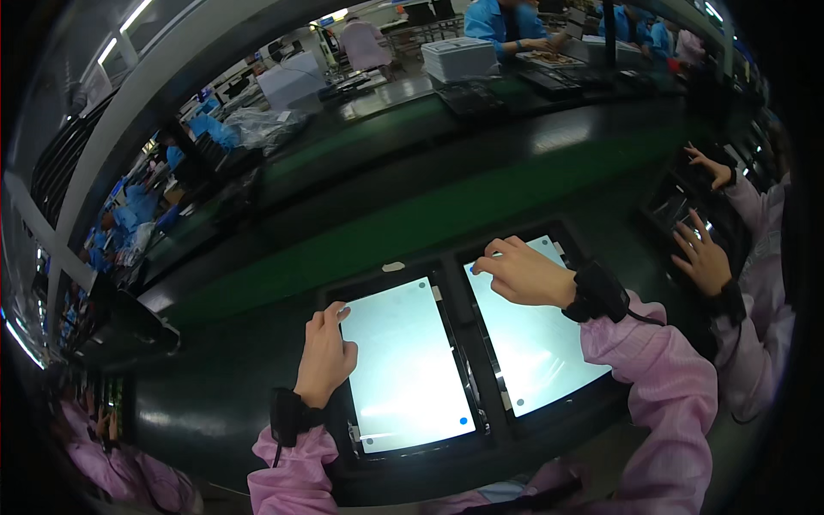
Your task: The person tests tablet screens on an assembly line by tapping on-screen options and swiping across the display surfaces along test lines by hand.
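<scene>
Two lit white touch screens lie side by side in dark frames. At the upper left corner of the left screen (408,369), the fingertips of my left hand (326,356) touch the edge. Its fingers are bent, with the thumb apart, and hold nothing. A blue dot (463,421) shows at that screen's lower right corner, with grey dots at two other corners. Over the top of the right screen (549,352) lies my right hand (528,275), its index finger stretched to the blue dot in the upper left corner; it holds nothing. Both wrists wear black bands.
A green and black conveyor belt (378,210) runs behind the screens. At the right, a co-worker's hands (705,257) are over another dark device (678,202). A small pale piece (393,267) lies behind the left screen. White boxes (459,60) stand across the line.
</scene>
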Available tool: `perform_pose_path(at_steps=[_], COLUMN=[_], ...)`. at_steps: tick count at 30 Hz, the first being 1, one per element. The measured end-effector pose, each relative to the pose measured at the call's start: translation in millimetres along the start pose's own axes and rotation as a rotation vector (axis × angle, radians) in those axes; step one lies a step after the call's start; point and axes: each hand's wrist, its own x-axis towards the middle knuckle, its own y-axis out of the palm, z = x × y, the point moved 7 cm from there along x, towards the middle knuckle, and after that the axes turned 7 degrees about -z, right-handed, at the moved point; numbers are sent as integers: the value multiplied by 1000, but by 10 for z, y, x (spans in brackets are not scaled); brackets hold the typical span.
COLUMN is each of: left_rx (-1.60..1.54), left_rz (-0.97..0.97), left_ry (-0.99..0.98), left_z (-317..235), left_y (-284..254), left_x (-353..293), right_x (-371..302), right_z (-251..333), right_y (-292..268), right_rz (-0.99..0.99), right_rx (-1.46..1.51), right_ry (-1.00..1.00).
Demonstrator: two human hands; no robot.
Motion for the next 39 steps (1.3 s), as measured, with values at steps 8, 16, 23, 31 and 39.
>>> perform_pose_path(at_steps=[8,16,23,31,39], left_rx=[-41,-127,-231,-221,-172], left_rz=[101,300,305,269,224], left_ry=[75,154,297,291,360], left_z=[-535,-1219,-1609,-1677,-1699], left_y=[-26,-6,-11,6,-10], left_x=[-318,-763,-930,-997,-980], right_x=[-409,-1032,-1550,-1932,-2061], right_z=[90,263,405,481,508], right_y=[-155,-425,-650,-773,-803], right_rz=[64,48,80,88,109], right_rx=[-39,-79,-48,-6,-10], right_ry=[-12,7,97,211,258])
